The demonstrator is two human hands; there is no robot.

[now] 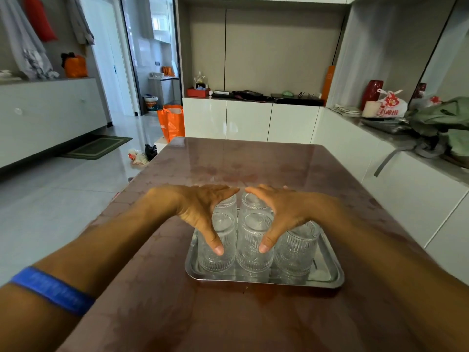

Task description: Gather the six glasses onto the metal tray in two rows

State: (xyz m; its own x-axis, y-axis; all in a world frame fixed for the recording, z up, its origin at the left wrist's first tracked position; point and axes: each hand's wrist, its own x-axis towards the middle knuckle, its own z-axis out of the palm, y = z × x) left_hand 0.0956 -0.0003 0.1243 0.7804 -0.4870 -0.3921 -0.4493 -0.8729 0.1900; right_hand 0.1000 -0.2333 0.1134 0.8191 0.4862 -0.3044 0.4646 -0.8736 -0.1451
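**Two hands on the glasses in the shiny tray**

A metal tray (327,273) sits on a brown table (253,161), near the table's front edge and a bit toward its right side. The tray is silver and shiny, with round corners and a low rim that curls up. The table top is smooth and glossy, with faint star shapes in it.

Clear glasses stand in the tray, packed close together. They have thin lines running up and down their sides, so they look bumpy, and they seem to stand upside down with the flat bottoms on top. Three make the row by the tray's front edge: the front left glass (215,257), the front middle glass (253,250) and the front right glass (297,252). Behind them, by the tray's back edge, the back left glass (228,203) and the back middle glass (253,201) peek out between the hands. The back right corner of the tray is hidden by a hand, so I cannot tell what stands there.

The left hand (203,207) is spread wide over the left side of the glasses. Its thumb presses on the front left glass and its fingers reach over the back row. The right hand (284,212) is spread wide too. Its thumb rests on the front middle glass and its fingers cover the back right part. A blue band (53,290) goes around the left arm.
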